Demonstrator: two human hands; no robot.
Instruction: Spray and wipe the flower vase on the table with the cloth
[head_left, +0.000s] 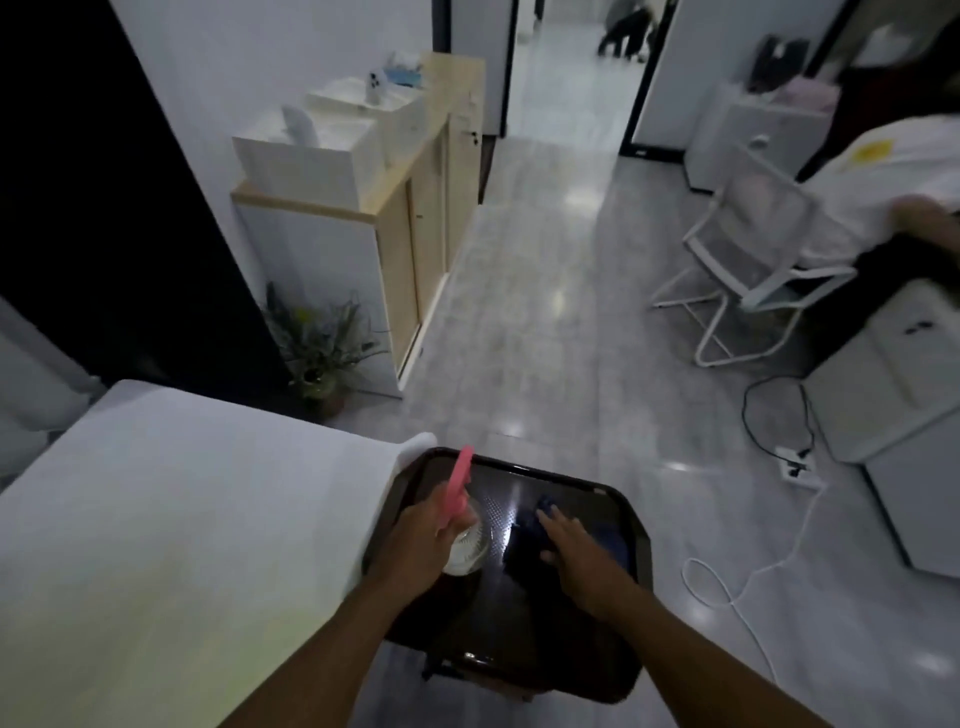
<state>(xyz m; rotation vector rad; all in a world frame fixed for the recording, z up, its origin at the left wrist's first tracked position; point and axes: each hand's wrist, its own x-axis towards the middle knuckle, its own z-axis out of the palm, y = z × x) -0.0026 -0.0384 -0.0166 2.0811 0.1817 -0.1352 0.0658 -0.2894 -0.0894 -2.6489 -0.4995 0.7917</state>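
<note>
1. My left hand (426, 540) gripped the pink-topped spray bottle (464, 514) near the dark tray's (613, 670) left edge.
2. My right hand (582, 553) lay spread, holding nothing yet, on the blue cloth (613, 545) toward the right edge.
3. I judged this the gathering step; next needed finding the vase, which I couldn't see.
4. Beyond the tray were grey floor tiles (545, 322).
</note>
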